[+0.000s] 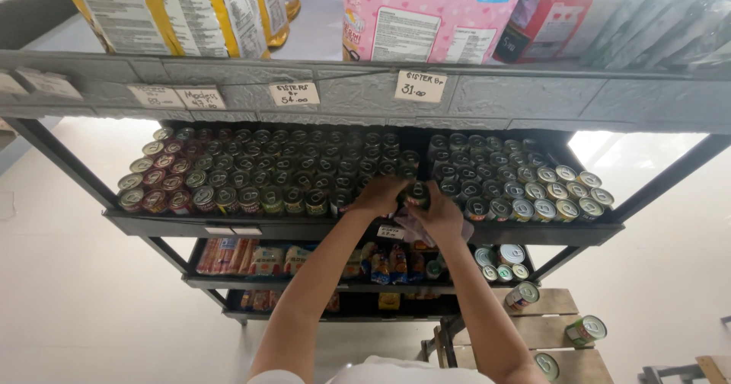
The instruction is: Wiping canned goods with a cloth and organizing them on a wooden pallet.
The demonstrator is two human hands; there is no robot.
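Both my arms reach forward to the front edge of a dark metal shelf point(228, 224) packed with rows of small tins. My left hand point(378, 196) and my right hand point(440, 215) close together around one green-labelled tin point(416, 193) at the shelf's front, in the gap between the left block of tins point(251, 178) and the right block of tins point(518, 186). A pale pinkish cloth or wrapper point(415, 230) shows under my right hand; I cannot tell which hand holds it.
A grey upper shelf point(365, 91) with paper price tags carries yellow, pink and red bags. Lower shelves hold packets and more tins point(499, 262). A wooden pallet point(548, 331) at the lower right bears loose tins. Pale floor lies on both sides.
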